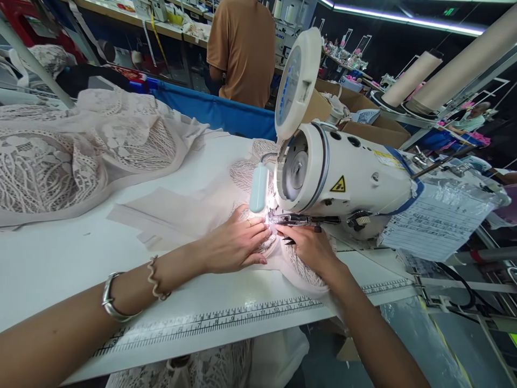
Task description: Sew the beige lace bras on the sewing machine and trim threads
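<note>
A pale pink lace bra (299, 269) lies under the needle area of a white sewing machine (347, 167). My left hand (238, 240) rests flat on its fabric left of the needle, fingers stretched out and slightly spread. On the right, my right hand (309, 245) is bent over the lace, its fingertips close to the presser foot. Dark pointed tips, apparently of thread snips (289, 241), stick out from beneath its fingers; the rest is hidden by the hand. A small lamp (259, 187) lights the stitching spot.
Several lace bras (137, 134) are piled on the left of the white table (48, 269). A ruler strip (226, 318) runs along the front edge. Beyond the table are a blue cloth bin (218, 110) and a seated person (242, 51). Thread cones (416, 78) stand right.
</note>
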The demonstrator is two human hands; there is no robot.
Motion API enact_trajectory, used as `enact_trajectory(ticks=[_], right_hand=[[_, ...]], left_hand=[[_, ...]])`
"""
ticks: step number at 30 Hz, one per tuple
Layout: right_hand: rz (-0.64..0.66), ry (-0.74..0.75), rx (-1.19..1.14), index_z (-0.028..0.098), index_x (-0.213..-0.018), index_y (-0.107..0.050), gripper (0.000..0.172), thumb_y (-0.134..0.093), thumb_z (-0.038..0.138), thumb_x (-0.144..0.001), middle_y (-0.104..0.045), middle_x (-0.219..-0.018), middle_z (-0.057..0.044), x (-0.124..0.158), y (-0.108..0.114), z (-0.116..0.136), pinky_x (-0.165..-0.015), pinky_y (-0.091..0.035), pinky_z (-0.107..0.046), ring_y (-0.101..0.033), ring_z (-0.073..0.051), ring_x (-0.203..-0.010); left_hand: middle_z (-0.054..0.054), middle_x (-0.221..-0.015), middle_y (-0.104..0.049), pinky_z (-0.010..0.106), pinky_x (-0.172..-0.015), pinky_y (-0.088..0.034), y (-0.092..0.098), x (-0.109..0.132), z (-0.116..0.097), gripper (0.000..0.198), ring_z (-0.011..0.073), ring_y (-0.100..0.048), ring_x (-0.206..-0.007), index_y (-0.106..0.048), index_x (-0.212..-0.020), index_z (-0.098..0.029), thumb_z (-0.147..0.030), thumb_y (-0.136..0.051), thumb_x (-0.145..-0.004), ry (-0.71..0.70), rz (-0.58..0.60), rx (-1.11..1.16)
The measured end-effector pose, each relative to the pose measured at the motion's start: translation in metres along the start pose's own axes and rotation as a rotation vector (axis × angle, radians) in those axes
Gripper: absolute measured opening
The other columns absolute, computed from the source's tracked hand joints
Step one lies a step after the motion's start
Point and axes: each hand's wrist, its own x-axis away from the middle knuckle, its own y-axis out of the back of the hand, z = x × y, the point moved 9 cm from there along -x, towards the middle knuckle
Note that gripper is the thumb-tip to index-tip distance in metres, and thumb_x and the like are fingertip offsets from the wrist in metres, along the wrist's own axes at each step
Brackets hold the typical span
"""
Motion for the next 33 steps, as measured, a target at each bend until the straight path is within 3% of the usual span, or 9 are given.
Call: enact_trajectory(ticks=[2,4,7,12,14,17,21,26,33], right_hand=[[-0.008,-0.057,-0.031,0.025,-0.121,-0.067,0.03,-0.054,0.024,-0.094,-0.079,-0.106,-0.004,0.008,0.003,-0.005,-0.069,-0.045,-0.03,-0.071,-0.024,-0.092],[0.025,-0.079,-0.069,0.023,-0.115,-0.063,0.026,-0.062,0.035,-0.091,-0.078,-0.098,-0.004,0.018,0.0,-0.008,-0.066,-0.043,-0.029,-0.071,-0.024,-0.081],[0.014,-0.034,-0.048,0.021,-0.111,-0.061,0.023,-0.059,0.024,-0.089,-0.076,-0.087,-0.002,0.028,-0.006,-0.007,-0.061,-0.039,-0.027,-0.069,-0.021,-0.072],[-0.279,0.202,0.114,0.019,-0.118,-0.068,0.05,-0.047,0.0,-0.077,-0.069,-0.07,0.0,0.037,-0.001,0.007,-0.06,-0.035,-0.027,-0.06,-0.017,-0.064],[-0.342,0.317,0.12,0.022,-0.122,-0.069,0.059,-0.042,-0.005,-0.076,-0.064,-0.065,0.002,0.04,0.002,0.015,-0.059,-0.034,-0.026,-0.054,-0.014,-0.058],[-0.368,0.376,0.151,0.024,-0.119,-0.073,0.062,-0.039,-0.007,-0.078,-0.056,-0.059,0.003,0.039,0.005,0.02,-0.055,-0.031,-0.026,-0.044,-0.014,-0.052],[-0.357,0.365,0.162,0.024,-0.116,-0.075,0.057,-0.042,-0.006,-0.081,-0.057,-0.061,0.002,0.03,0.007,0.019,-0.055,-0.032,-0.026,-0.046,-0.014,-0.054],[-0.327,0.325,0.121,0.026,-0.117,-0.076,0.057,-0.043,-0.005,-0.083,-0.063,-0.065,0.002,0.018,0.006,0.015,-0.056,-0.033,-0.026,-0.054,-0.014,-0.059],[-0.11,0.145,0.085,0.032,-0.125,-0.072,0.063,-0.045,-0.003,-0.079,-0.071,-0.083,0.0,-0.001,-0.003,0.003,-0.057,-0.034,-0.025,-0.062,-0.017,-0.081]], left_hand=[[0.015,-0.111,-0.069,0.054,-0.102,-0.028,0.0,0.0,0.001,0.057,0.0326,-0.062,-0.108,-0.064,-0.118,-0.012,-0.054,-0.027,-0.107,0.009,-0.012,0.014],[0.014,-0.109,-0.069,0.053,-0.101,-0.029,0.002,0.0,0.0,0.053,0.032,-0.061,-0.108,-0.065,-0.116,-0.015,-0.053,-0.031,-0.107,0.017,-0.04,0.013],[0.014,-0.11,-0.067,0.051,-0.101,-0.03,0.002,-0.001,-0.002,0.052,0.0326,-0.058,-0.111,-0.066,-0.112,-0.015,-0.055,-0.033,-0.106,0.031,-0.053,-0.015],[0.014,-0.102,-0.067,0.053,-0.1,-0.029,0.0,-0.002,-0.006,0.058,0.0296,-0.061,-0.097,-0.065,-0.108,-0.01,-0.053,-0.027,-0.107,0.015,-0.02,-0.006],[0.012,-0.1,-0.068,0.054,-0.1,-0.028,0.0,-0.001,-0.006,0.057,0.0279,-0.061,-0.093,-0.066,-0.108,-0.011,-0.052,-0.026,-0.108,0.012,-0.028,0.003],[0.014,-0.109,-0.069,0.054,-0.102,-0.028,0.002,0.0,-0.005,0.054,0.0308,-0.061,-0.104,-0.067,-0.105,-0.014,-0.053,-0.03,-0.107,0.005,-0.057,-0.01],[0.015,-0.115,-0.07,0.058,-0.108,-0.024,0.0,0.001,-0.002,0.054,0.0345,-0.058,-0.118,-0.068,-0.103,-0.014,-0.054,-0.031,-0.107,0.011,-0.081,-0.017],[0.015,-0.114,-0.071,0.061,-0.112,-0.018,-0.001,0.002,0.004,0.061,0.0348,-0.059,-0.119,-0.065,-0.115,-0.015,-0.058,-0.023,-0.106,0.033,-0.106,-0.048],[0.015,-0.117,-0.07,0.063,-0.11,-0.02,-0.002,-0.001,0.017,0.054,0.033,-0.062,-0.109,-0.066,-0.115,-0.016,-0.055,-0.03,-0.106,0.096,-0.075,-0.067]])
